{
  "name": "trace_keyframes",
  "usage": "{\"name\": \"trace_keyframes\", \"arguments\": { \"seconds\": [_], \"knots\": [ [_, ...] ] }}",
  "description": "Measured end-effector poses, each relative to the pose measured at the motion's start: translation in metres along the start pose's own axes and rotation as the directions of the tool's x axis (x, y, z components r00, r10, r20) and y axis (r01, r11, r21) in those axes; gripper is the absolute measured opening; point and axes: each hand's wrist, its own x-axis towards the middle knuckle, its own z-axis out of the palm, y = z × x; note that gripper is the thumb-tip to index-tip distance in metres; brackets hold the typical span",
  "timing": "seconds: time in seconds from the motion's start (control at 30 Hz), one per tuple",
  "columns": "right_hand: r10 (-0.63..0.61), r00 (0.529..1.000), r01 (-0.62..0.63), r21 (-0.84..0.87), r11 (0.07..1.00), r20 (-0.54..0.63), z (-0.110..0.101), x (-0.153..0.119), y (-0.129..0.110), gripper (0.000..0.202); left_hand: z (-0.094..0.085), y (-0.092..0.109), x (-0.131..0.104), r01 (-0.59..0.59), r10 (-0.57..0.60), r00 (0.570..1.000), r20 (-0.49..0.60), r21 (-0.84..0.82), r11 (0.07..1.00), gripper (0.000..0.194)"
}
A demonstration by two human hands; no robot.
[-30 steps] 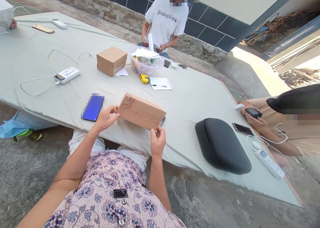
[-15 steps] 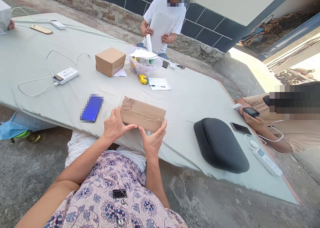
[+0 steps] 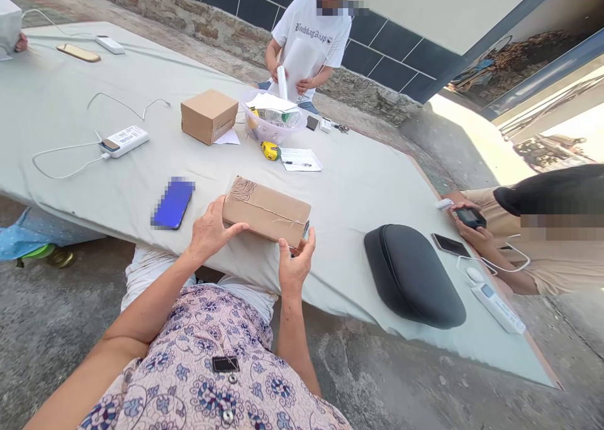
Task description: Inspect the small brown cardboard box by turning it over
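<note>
Directly between both hands [image 3: 207, 232] [image 3: 293, 268], cardboard box [image 3: 267, 210]

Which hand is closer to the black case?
Right. The right hand, at the right end of the narrow cardboard box, is left of the black case, not touching it. The left hand is farther away, at the box's left end.

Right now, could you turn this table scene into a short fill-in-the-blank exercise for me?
1. The person's left hand and right hand are at a scribbled box made of ____.
2. Across the paper beside the yellow tape measure lies a ____.
3. Of the person's two hands, the black case is nearer the ____ one.

Missing words: cardboard; pen; right.
</note>
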Motion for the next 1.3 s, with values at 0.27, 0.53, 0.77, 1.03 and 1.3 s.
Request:
{"name": "trace_keyframes", "arguments": {
  "seconds": [0.27,0.53,0.77,1.03,1.3],
  "knots": [
    [0.075,0.997,-0.072,0.088,0.993,-0.024,0.018,0.01,0.03,0.041,0.019,-0.04,0.017,0.061,-0.054,0.995,0.081,-0.089,0.994,0.027],
    [0.067,0.993,-0.049,-0.178,0.983,0.099,0.028,0.007,0.055,0.022,0.037,-0.056,0.019,0.082,-0.09,0.994,0.064,0.113,0.99,0.013],
    [0.094,0.989,-0.074,-0.17,0.983,0.114,0.027,0.007,0.052,0.019,0.035,-0.053,0.019,0.05,-0.066,0.995,0.073,0.199,0.979,0.005],
    [0.146,0.983,-0.137,-0.085,0.987,0.11,0.016,0.003,0.035,0.028,0.019,-0.045,0.015,0.014,-0.034,0.992,0.123,0.156,0.988,0.009],
    [0.075,0.997,-0.075,-0.013,0.997,-0.032,0.004,0.002,0.011,0.035,0.013,-0.028,0.009,0.028,-0.026,0.998,0.051,-0.034,0.999,0.032]
  ]
}}
